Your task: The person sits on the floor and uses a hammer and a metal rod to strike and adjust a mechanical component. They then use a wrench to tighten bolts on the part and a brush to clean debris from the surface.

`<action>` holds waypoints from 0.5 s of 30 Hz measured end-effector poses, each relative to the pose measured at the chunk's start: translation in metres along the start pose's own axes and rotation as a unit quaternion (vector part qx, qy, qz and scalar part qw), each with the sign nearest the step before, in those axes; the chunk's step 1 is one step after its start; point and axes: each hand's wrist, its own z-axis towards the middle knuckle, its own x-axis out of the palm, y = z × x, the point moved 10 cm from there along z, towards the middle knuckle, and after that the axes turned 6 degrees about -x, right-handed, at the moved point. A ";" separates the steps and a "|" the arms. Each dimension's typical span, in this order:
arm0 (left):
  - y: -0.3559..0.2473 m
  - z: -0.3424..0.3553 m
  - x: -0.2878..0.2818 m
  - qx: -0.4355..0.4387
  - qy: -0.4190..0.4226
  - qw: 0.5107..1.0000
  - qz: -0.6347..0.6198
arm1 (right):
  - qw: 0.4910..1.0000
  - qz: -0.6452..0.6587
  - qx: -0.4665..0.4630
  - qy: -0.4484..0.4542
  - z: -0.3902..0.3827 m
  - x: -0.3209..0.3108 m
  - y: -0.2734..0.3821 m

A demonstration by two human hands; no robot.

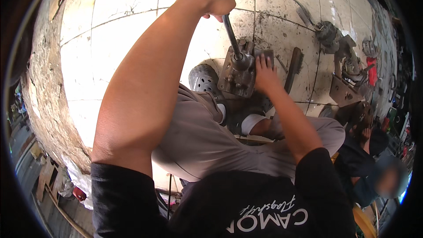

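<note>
My left hand (215,1) is closed around a long dark lever (230,31), which slants down into the collar of a greasy metal housing (235,78). The housing has a flat base plate with bolt holes and looks like a gear-shift cover. It sits on the tiled floor in front of my feet. My right hand (266,74) lies against the housing's right side, fingers stretched out over its edge. What is under that palm is hidden. Just right of this hand lies a wire brush (294,68) with a dark handle.
Dirty pale tiles (128,35) cover the floor. Greasy machine parts (348,61) lie at the right, with a corded tool (326,33) above them and a red object (371,71) beside them. Another person (374,167) is low at the right. My shoe (205,77) is close to the housing.
</note>
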 end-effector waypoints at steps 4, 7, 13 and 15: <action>0.004 0.008 0.001 0.006 0.032 0.999 0.014 | 0.998 0.041 -0.045 0.022 -0.076 0.032 0.049; 0.007 0.016 0.003 0.005 0.039 0.999 0.032 | 0.998 0.051 -0.033 0.001 -0.078 0.029 0.051; -0.019 0.022 0.016 0.132 0.046 0.945 0.295 | 0.998 0.056 -0.002 -0.028 -0.015 -0.002 0.011; -0.012 0.021 0.020 0.141 0.070 0.940 0.303 | 0.998 0.058 -0.031 -0.009 -0.036 0.008 0.029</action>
